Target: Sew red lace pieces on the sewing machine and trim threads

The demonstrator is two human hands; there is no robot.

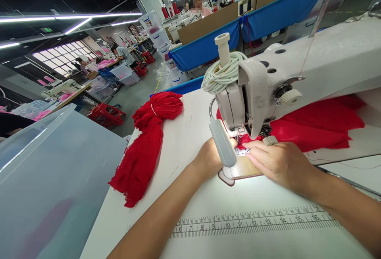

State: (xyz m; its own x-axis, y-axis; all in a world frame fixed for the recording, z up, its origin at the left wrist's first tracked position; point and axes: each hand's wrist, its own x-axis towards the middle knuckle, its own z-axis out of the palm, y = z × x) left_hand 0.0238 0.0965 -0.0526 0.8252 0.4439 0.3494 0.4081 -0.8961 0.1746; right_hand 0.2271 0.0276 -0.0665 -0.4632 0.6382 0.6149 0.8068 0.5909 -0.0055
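Under the needle of a white sewing machine [230, 108] lies a piece of red fabric [244, 140], lit by a small grey lamp [222, 142]. My left hand [208, 155] is at the left of the needle area. The lamp covers most of its fingers, and one fingertip shows near the red fabric. From the right, my right hand [282, 163] reaches to the fabric's near edge, its thumb and fingers together on it. More red cloth [315, 126] spreads beneath the machine arm to the right.
A tied bundle of red fabric [143, 147] lies on the white table [190, 195], left of the machine. A ruler scale [238, 224] runs along the table's near side. A translucent plastic bin [59, 179] stands at the left. Beyond are blue cloth hangings [205, 44] and people at other machines.
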